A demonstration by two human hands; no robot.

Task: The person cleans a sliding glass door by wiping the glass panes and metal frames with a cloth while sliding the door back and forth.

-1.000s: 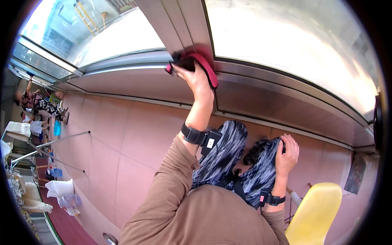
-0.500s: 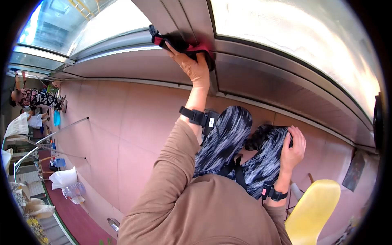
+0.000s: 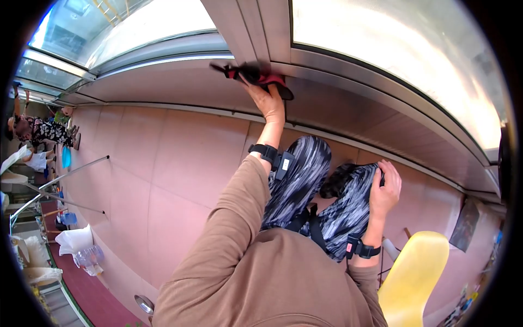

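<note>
My left hand [image 3: 267,103] reaches up and presses a black and red cloth [image 3: 267,80] to the metal window frame [image 3: 272,32]. Part of the cloth is smeared by motion, and its loose end sticks out to the left. The fingers are partly hidden behind it. My right hand [image 3: 384,188] lies over my knee in patterned leggings [image 3: 354,199], fingers stretched out and holding nothing.
A yellow chair [image 3: 417,272] stands close to my right side. On the left are metal poles [image 3: 60,185], a white bag [image 3: 75,240], a clear plastic container [image 3: 90,257] and a metal bowl [image 3: 144,304]. Another person [image 3: 41,131] is farther off.
My left hand and the cloth have moved slightly right and down in view, with the cloth lower on the frame. My right hand stays on the knee. The whole view has shifted a little.
</note>
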